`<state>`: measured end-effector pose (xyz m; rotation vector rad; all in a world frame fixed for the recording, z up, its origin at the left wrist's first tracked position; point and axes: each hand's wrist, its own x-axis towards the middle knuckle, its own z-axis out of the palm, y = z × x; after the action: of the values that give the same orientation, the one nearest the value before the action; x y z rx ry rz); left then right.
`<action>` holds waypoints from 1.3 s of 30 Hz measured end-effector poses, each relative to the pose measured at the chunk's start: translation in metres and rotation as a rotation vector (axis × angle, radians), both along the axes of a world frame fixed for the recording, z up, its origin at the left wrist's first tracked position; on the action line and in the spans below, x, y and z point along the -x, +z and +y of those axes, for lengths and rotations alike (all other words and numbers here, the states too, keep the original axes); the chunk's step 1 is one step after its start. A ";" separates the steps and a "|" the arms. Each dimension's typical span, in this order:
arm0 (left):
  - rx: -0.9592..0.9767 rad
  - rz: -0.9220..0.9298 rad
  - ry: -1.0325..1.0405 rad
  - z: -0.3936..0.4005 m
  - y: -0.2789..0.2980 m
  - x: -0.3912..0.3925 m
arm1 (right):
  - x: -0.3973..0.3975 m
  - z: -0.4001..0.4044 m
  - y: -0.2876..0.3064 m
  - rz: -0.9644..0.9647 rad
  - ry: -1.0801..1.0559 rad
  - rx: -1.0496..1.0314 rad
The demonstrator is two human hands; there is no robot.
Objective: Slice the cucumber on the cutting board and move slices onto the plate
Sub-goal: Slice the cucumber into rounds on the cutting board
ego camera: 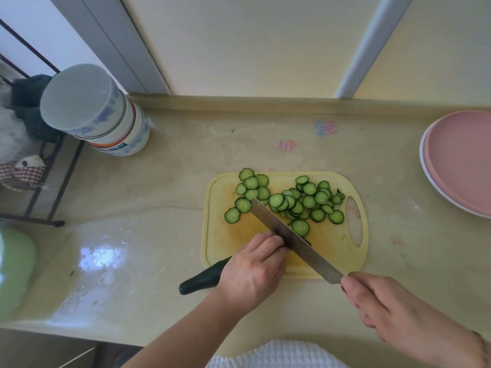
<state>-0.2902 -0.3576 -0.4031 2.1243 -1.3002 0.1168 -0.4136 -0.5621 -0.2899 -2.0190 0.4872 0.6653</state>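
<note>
The cucumber (pixel 203 278) lies slantwise at about 6 o'clock, its dark end hanging off the near-left edge of the yellow cutting board (pixel 228 236) onto the desk (pixel 164 181). The left hand (pixel 252 269) presses down over it with fingers curled, knuckles against the flat of the knife (pixel 292 239). The blade runs from the right hand (pixel 385 306) at 4 o'clock up toward the middle of the board, its edge down at the cucumber's cut end. The right hand grips the handle — the handle itself is hidden inside the fingers. Cut slices (pixel 300 201) lie heaped across the far half of the board, one (pixel 300 227) just beside the blade. Pink plates (pixel 459 160) sit stacked at 2 o'clock, well apart from the board. A stack of bowls (pixel 106 120) stands upside down at 10 o'clock.
</note>
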 end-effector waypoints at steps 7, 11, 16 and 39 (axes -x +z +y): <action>-0.013 -0.002 -0.002 0.000 0.000 -0.001 | -0.003 0.007 -0.022 -0.039 0.050 0.096; -0.012 -0.005 0.010 0.000 0.001 0.000 | -0.002 0.008 -0.031 -0.052 0.048 0.106; 0.000 0.013 0.017 -0.001 0.001 -0.001 | -0.001 0.003 -0.032 -0.072 0.011 0.118; 0.011 0.015 0.006 0.000 0.003 -0.003 | 0.002 0.000 -0.003 0.030 0.000 -0.004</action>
<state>-0.2876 -0.3579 -0.4004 2.1162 -1.2820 0.1103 -0.4154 -0.5626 -0.2932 -2.0076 0.5033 0.6968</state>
